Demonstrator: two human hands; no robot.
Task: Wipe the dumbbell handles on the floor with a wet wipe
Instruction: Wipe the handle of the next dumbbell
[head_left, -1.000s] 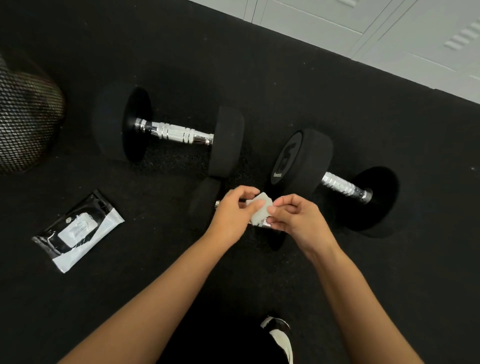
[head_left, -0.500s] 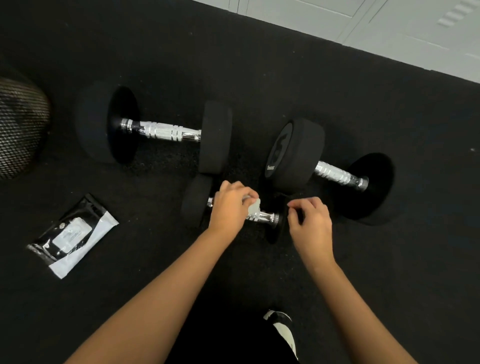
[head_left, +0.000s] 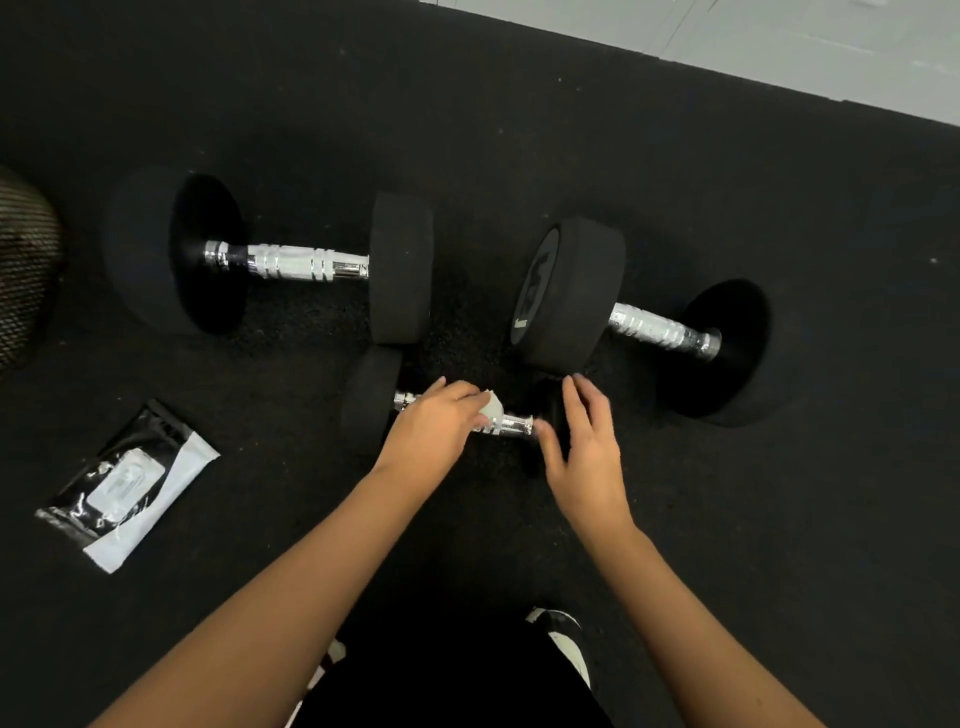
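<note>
One head-worn camera — looking steeply down, close above the floor (head_left: 727, 156).

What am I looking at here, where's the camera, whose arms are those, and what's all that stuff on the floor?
There is no machine here. The camera is worn on a person's head and looks forward and down, so the two bare arms reaching in from the bottom are that person's own. There is only this one view.

On the black floor lie three dumbbells with chrome handles: a big one at the left, a big one at the right, and a small dumbbell nearest the person. At the left lies a black and white wet wipe pack.

The left hand presses a white wet wipe around the small dumbbell's handle. The right hand is open at that dumbbell's right end, holding nothing; the picture is too blurred to tell whether it touches.
</note>
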